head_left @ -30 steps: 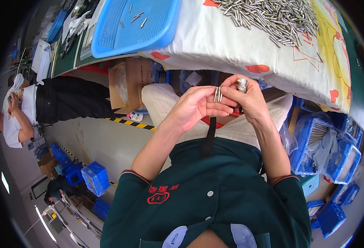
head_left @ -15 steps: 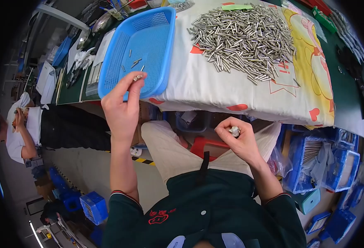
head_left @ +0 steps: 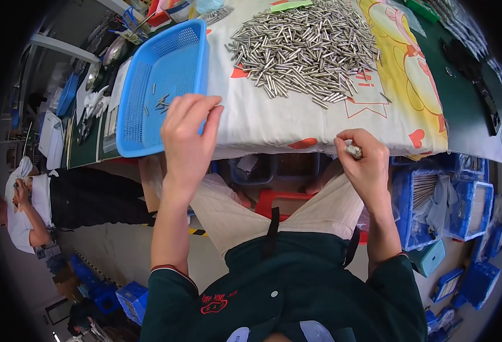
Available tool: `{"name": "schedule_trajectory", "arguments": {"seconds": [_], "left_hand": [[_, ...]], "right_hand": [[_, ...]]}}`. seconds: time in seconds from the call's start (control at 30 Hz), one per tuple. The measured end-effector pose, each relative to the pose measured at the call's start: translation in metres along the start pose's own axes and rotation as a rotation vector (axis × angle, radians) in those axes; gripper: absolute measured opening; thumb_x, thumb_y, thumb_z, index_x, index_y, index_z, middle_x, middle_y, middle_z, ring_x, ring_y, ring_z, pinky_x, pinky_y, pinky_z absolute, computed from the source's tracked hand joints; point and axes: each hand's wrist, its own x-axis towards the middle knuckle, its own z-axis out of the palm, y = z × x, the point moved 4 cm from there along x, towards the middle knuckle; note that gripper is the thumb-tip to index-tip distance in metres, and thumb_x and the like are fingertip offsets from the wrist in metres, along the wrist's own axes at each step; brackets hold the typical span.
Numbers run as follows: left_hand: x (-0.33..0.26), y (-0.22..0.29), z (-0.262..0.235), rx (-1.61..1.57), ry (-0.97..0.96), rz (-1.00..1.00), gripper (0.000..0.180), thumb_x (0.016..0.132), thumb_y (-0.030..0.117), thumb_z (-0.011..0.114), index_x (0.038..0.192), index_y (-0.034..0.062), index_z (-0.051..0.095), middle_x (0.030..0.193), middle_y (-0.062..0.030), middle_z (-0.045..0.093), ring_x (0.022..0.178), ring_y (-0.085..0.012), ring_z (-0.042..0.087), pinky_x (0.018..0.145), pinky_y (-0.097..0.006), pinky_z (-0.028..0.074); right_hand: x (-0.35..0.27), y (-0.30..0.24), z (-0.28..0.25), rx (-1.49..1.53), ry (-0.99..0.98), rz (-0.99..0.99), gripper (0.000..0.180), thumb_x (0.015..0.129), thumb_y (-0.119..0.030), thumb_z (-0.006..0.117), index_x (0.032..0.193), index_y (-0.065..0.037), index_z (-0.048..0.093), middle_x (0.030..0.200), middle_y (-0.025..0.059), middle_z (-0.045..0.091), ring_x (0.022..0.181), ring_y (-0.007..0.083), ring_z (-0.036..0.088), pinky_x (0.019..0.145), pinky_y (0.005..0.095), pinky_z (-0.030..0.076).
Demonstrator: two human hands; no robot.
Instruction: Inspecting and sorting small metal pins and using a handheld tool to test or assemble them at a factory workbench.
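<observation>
My left hand (head_left: 189,128) is over the front right rim of a blue mesh basket (head_left: 201,71), beside the white cloth. Its thumb and index finger are slightly apart, and no pin shows between them. Several small metal pins (head_left: 162,102) lie loose on the basket's floor. To the right, my right hand (head_left: 366,162) is curled at the table's front edge around a crumpled whitish wad (head_left: 353,150); whether it is cloth or plastic I cannot make out. A wide heap of shiny metal pins (head_left: 308,48) covers the middle of the cloth, with a few strays at its near side.
A patterned white and yellow cloth (head_left: 262,122) covers the table. A green strip (head_left: 291,5) lies atop the heap. Blue crates (head_left: 408,208) stand on the floor at right. Another person (head_left: 31,199) is at far left, and white gloves (head_left: 96,104) lie beyond the basket.
My left hand has moved right, off the basket's middle, and the pins it pinched are no longer seen in it. My right hand has risen to the table edge. The whole view has shifted.
</observation>
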Motion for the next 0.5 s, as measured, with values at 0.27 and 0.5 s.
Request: {"name": "schedule_trajectory", "arguments": {"seconds": [0.27, 0.5], "left_hand": [[0.016, 0.048, 0.113, -0.316, -0.164, 0.177, 0.016, 0.068, -0.001, 0.063, 0.084, 0.0020, 0.062, 0.081, -0.0075, 0.055, 0.078, -0.0247, 0.053, 0.066, -0.034, 0.044], [0.019, 0.047, 0.126, -0.217, -0.258, 0.244, 0.014, 0.069, 0.003, 0.064, 0.082, 0.0031, 0.060, 0.083, -0.0070, 0.053, 0.079, -0.0247, 0.050, 0.070, -0.035, 0.043]], "right_hand": [[0.045, 0.016, 0.036, -0.234, -0.049, -0.120, 0.013, 0.069, -0.007, 0.059, 0.081, -0.006, 0.059, 0.075, 0.0115, 0.058, 0.066, 0.0320, 0.058, 0.058, 0.0408, 0.045], [0.047, 0.019, 0.029, -0.319, -0.079, -0.115, 0.012, 0.068, -0.010, 0.061, 0.078, -0.004, 0.059, 0.078, 0.0117, 0.058, 0.067, 0.0322, 0.059, 0.059, 0.0418, 0.046]]}}
